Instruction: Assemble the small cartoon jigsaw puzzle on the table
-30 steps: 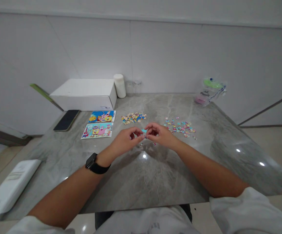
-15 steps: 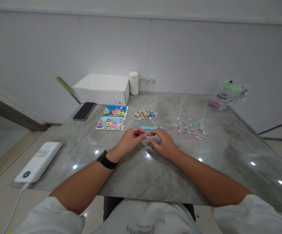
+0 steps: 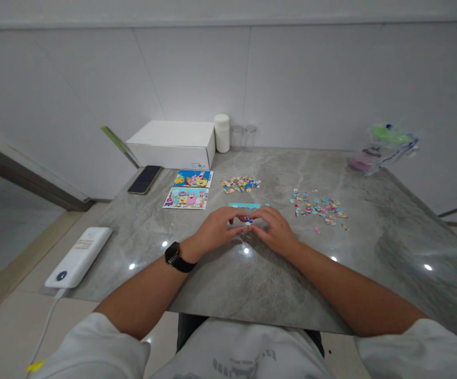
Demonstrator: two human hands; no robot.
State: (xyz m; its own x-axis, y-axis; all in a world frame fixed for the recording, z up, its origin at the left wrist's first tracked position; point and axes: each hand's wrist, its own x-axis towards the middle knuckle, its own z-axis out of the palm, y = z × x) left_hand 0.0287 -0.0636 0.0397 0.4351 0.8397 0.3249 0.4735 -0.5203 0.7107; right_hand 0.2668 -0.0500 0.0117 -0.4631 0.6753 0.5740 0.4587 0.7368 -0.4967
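My left hand [image 3: 221,227] and right hand [image 3: 276,229] pinch a small puzzle piece [image 3: 248,221] between their fingertips, just below the blue puzzle strip [image 3: 244,206] on the table [image 3: 228,287].

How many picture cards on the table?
2. The blue one lies in front of the white box, right of the phone; the pale turquoise one lies just nearer the person. No others visible; one hidden behind the box can't be ruled out.
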